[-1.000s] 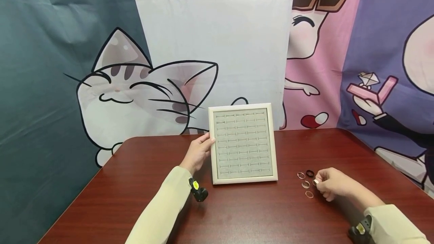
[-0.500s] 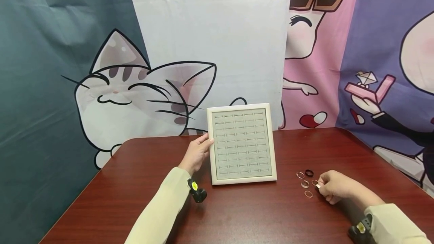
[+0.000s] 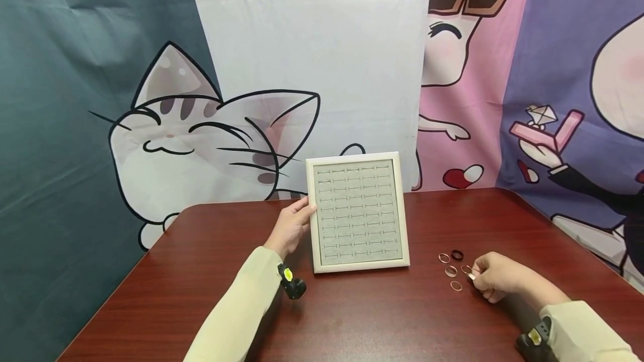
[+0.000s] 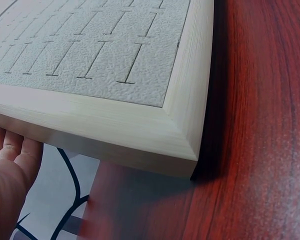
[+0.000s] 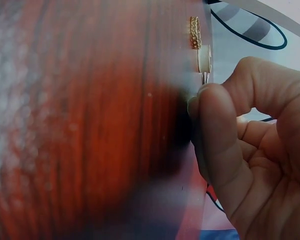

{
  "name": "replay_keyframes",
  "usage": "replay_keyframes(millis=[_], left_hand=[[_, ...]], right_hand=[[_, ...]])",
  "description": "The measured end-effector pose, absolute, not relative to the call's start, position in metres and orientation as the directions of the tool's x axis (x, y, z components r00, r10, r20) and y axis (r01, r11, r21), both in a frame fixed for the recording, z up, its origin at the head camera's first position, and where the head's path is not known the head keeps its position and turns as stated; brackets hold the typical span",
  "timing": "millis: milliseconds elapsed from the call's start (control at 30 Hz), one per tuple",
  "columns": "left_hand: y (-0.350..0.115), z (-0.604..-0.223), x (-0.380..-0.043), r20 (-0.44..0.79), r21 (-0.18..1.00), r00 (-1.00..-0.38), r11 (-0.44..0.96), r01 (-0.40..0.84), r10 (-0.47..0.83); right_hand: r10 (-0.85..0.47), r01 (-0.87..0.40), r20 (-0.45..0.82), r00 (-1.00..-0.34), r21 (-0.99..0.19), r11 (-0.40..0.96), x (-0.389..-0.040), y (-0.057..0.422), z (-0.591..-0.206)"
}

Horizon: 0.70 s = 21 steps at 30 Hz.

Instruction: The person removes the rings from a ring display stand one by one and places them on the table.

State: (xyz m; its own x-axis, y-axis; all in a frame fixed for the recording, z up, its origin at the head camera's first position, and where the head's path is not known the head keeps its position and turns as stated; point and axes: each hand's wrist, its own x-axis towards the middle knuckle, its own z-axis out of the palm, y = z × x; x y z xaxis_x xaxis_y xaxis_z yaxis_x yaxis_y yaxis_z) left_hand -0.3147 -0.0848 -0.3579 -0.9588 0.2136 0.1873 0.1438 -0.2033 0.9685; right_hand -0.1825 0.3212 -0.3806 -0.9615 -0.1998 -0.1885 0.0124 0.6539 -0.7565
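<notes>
My left hand (image 3: 290,227) grips the left edge of a ring display board (image 3: 358,214), with the thumb on the front of its pale frame. The board stands tilted back on the table, its grey padded face lined with rows of slits. In the left wrist view, fingers (image 4: 27,157) lie against the frame's side. To the right, my right hand (image 3: 498,277) pinches a ring (image 3: 467,270) between thumb and forefinger at the tabletop; a small white patch shows at the fingertips. In the right wrist view, the fingers hide most of the pinched ring.
Several loose rings lie left of the right hand: a dark ring (image 3: 457,255), a silvery ring (image 3: 444,258), a wider band (image 3: 450,271) and a thin gold-toned ring (image 3: 455,286). The reddish wooden table (image 3: 211,295) meets a cartoon-printed cloth backdrop (image 3: 322,43).
The right hand's fingertips have shifted slightly right and down, so more of the pinched ring shows. The left hand and the board have stayed put; the head view has drifted slightly.
</notes>
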Motion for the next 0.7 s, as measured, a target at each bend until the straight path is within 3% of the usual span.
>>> replay_keyframes(millis=[700], left_hand=[[-0.0844,-0.355,-0.3147,0.168,0.974,-0.962,-0.188,0.128,0.214]], right_hand=[[-0.147,0.065,-0.212,-0.966,-0.752,0.656,-0.1816,0.3184,-0.379]])
